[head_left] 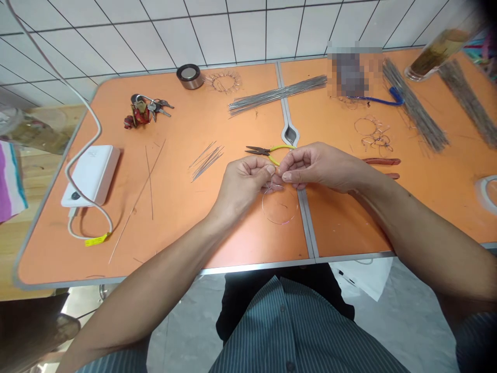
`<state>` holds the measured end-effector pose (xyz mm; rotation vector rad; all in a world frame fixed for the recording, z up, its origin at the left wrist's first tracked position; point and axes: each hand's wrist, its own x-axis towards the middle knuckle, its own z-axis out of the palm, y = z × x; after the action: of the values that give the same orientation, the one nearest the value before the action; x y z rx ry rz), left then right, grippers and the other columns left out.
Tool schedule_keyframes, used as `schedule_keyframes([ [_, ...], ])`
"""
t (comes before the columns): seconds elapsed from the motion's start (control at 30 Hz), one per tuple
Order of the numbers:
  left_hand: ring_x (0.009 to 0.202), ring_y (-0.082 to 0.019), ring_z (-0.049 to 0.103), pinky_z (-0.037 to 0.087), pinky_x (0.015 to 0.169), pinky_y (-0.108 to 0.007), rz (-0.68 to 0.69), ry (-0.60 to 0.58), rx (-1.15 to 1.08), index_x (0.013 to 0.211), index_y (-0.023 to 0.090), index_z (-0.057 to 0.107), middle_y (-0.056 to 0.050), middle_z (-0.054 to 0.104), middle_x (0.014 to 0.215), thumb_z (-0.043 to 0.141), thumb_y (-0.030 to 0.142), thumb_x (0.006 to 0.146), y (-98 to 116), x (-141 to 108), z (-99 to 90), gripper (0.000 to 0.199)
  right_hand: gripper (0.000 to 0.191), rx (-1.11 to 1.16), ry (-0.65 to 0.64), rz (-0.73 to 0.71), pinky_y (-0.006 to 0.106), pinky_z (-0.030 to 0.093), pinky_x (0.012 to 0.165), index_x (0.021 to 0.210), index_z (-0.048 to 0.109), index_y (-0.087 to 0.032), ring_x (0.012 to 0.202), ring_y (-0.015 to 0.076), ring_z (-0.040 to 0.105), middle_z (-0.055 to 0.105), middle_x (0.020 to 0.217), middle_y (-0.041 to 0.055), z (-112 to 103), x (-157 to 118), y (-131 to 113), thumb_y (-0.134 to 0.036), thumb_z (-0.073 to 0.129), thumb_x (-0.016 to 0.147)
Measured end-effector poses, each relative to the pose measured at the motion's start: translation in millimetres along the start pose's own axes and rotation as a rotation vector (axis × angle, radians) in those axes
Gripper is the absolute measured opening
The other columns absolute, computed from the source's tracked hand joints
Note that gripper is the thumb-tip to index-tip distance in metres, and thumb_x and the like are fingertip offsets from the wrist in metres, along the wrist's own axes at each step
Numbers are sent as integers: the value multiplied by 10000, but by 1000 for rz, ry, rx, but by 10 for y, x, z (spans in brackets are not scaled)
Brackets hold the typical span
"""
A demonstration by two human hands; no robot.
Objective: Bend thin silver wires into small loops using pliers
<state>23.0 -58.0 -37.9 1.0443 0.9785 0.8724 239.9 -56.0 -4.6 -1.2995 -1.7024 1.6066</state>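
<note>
Near the middle of the orange table, my left hand is closed in a pinch on a thin wire ring, which hangs below the fingertips and carries a few small pinkish beads at its lower edge. My right hand is closed too, its fingertips pinched close to the left ones; what they hold is too small to make out. Just behind the hands lie yellow-handled pliers, partly covered by the right fingers. Left of them rests a small group of short wires.
Bundles of wire lie at the back and right. Keys, a tape roll and a white power bank with a cable stand left. Red-handled pliers, wire rings and a glass are right.
</note>
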Motion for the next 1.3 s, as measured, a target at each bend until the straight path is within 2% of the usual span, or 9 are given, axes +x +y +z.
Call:
schedule_keyframes([
  [0.13,648,-166,761,626,693,-287,-11,13,-16,808,159,743,-64,801,753,857,265,902,-4,-7,7,183,191,-4,-2,20,254,434,612,842,753,-198,655,115,561,662,722,-5,0,11,7,-322,881,910],
  [0.3,673,-167,778,621,681,-266,-24,-7,24,824,159,719,-70,808,775,867,296,908,-4,11,8,218,190,63,20,55,261,480,622,820,744,-194,674,127,608,706,758,19,28,12,14,-297,893,878],
  [0.43,682,-166,791,636,669,-260,-33,-40,83,930,166,724,-71,838,866,841,316,942,9,15,5,191,170,120,60,71,246,463,581,802,752,-195,631,114,584,667,704,-1,43,17,4,-260,903,844],
  [0.53,704,-171,804,649,677,-261,-36,-66,105,934,152,749,-94,850,923,815,343,970,9,10,3,205,168,140,78,70,238,472,583,800,758,-196,628,111,584,659,686,-4,50,22,3,-264,905,847],
  [0.73,698,-183,803,667,684,-280,-44,-35,30,909,164,747,-82,840,859,879,374,925,-3,13,5,249,153,132,121,77,229,493,597,817,770,-185,635,106,594,705,729,14,81,18,-13,-242,906,858],
  [0.93,746,-179,813,673,710,-286,-154,-95,-98,925,146,744,-91,833,920,839,315,948,-6,26,2,195,117,165,155,71,222,478,575,808,759,-172,618,105,591,676,688,5,85,15,-24,-156,853,875],
  [1.03,687,-149,778,641,659,-254,-171,-88,-114,881,145,719,-81,813,893,776,277,983,9,23,6,176,121,161,171,68,223,457,556,799,747,-174,607,104,580,667,689,5,81,18,-19,-142,838,872],
  [1.13,582,-94,687,546,553,-192,-137,-60,-119,856,154,689,-52,795,858,747,208,969,34,19,20,138,126,149,172,63,222,440,545,790,738,-175,608,104,570,666,690,9,82,17,-13,-136,823,875],
  [1.3,492,-57,558,433,472,-171,-115,-54,-122,851,160,697,-13,755,757,808,176,891,35,26,30,120,108,156,155,41,226,466,563,824,750,-173,616,107,572,674,691,8,89,12,1,-163,836,888],
])
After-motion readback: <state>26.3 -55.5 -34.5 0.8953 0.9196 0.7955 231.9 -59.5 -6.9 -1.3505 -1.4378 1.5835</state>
